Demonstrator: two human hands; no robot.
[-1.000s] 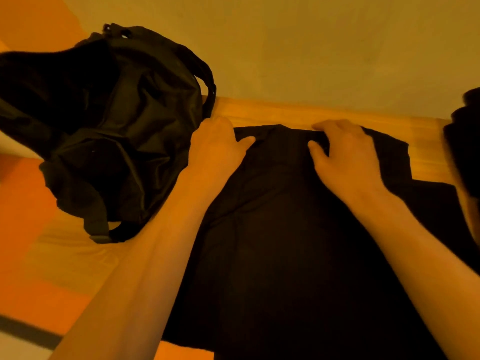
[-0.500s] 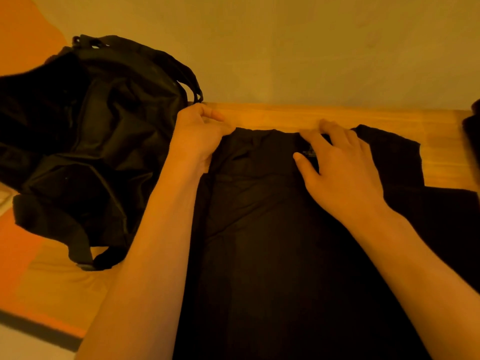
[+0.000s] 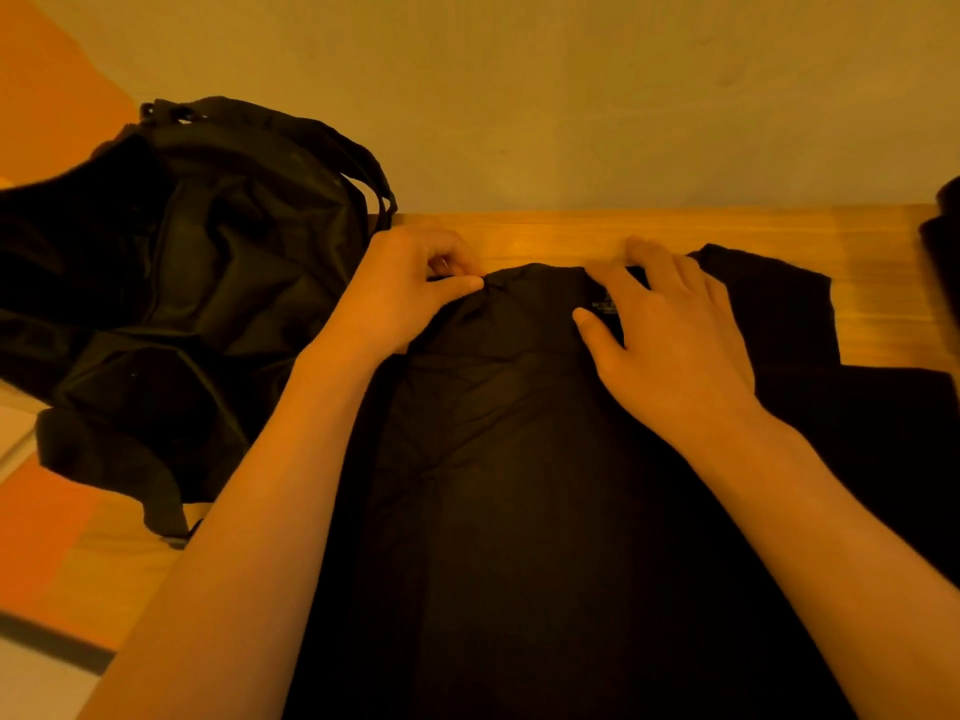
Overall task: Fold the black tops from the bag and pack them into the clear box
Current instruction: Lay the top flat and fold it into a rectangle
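Observation:
A black top (image 3: pixel 519 485) lies spread on the wooden table (image 3: pixel 597 236), its collar end toward the wall. My left hand (image 3: pixel 410 293) pinches the cloth at the top's upper left corner between thumb and curled fingers. My right hand (image 3: pixel 670 335) rests flat on the collar area, fingers spread, beside a faint printed label. The top's right sleeve (image 3: pixel 769 298) sticks out past my right hand. A black bag (image 3: pixel 197 283) slumps at the left, touching my left wrist side. The clear box is not in view.
A plain wall (image 3: pixel 519 96) rises right behind the table's far edge. Something dark (image 3: pixel 943 252) shows at the right frame edge. The table's left edge (image 3: pixel 62 615) drops off at lower left, with floor beyond.
My left hand has gone from lying on the cloth to pinching the top's upper left corner. My right hand has stayed pressed near the collar. The camera has shifted slightly.

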